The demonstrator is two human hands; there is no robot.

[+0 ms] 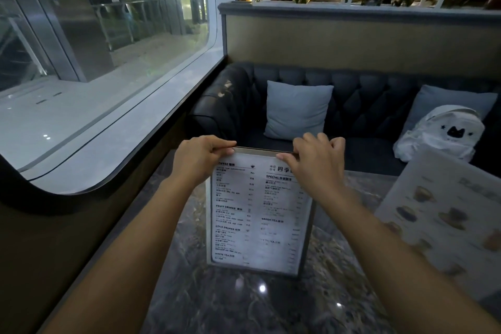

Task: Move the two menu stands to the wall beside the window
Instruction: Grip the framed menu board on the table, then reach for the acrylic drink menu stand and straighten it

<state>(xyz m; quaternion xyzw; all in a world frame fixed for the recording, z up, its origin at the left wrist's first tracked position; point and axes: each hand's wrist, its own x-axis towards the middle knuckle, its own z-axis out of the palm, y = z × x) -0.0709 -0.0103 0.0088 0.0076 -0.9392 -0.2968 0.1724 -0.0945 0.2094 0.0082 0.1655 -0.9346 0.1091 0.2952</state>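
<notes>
Two hands, left hand [199, 156] and right hand [315, 158], pinch closed on the top edge of the upright white text-printed menu stand [257, 214] on the dark marble table [244, 304]. First stand's transfer underway, judged; next, carry leftward to the window-side wall [81, 228]. The second, picture-printed menu stand [444, 222] waits right.

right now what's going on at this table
A person holds the text menu stand by its top edge, left hand on the left corner and right hand on the right, each in a pinching grip. The stand is upright on the marble table, near the window side. The picture menu stand stands untouched on the right.
</notes>
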